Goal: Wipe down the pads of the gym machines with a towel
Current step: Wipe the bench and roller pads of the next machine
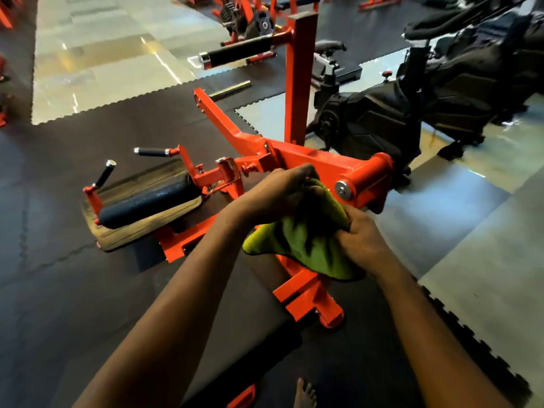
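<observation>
A green towel [303, 237] hangs bunched between both hands, in front of the orange gym machine [318, 163]. My left hand [282, 189] grips the towel's top edge. Lower right, my right hand [365, 234] clutches its other side. The machine's black roller pad [147, 203] lies low at the left over a worn wooden footplate [141, 228]. A second black roller pad [238, 51] sticks out from the orange upright post higher up. Neither hand touches a pad.
Black exercise bikes [412, 107] stand close behind the machine at the right. Two short black handles [153, 151] jut up beside the footplate. Dark rubber mats cover the floor, with pale tiles beyond. A bare foot [306, 393] shows at the bottom edge.
</observation>
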